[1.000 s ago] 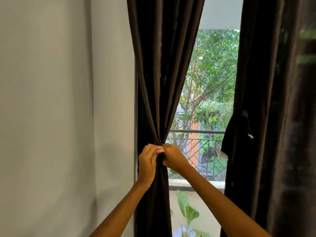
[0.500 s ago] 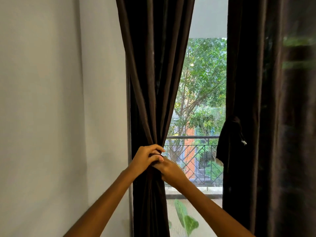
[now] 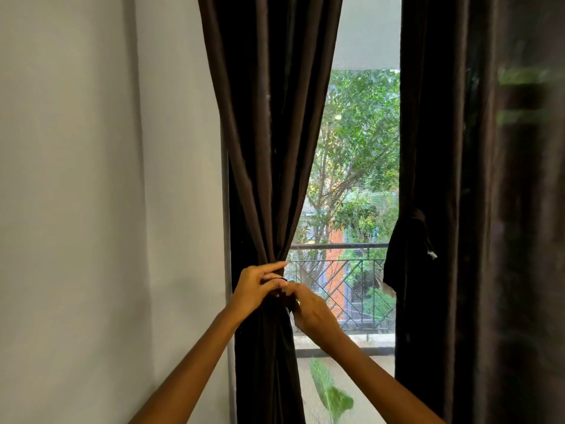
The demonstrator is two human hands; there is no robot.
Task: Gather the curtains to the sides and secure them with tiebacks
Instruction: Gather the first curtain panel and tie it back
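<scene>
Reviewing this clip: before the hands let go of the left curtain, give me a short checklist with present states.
1. Left curtain gathered into one bunch at the hands: ok.
2. Left hand has a grip on the bunch: ok, fingers curl round it.
3. Right hand working at the same spot: ok, fingers at the bunch.
4. Tieback closed round the left curtain: cannot tell, the hands cover it.
5. Right curtain pulled aside and cinched by its dark tie: ok.
6. Window open to view between the curtains: ok.
</scene>
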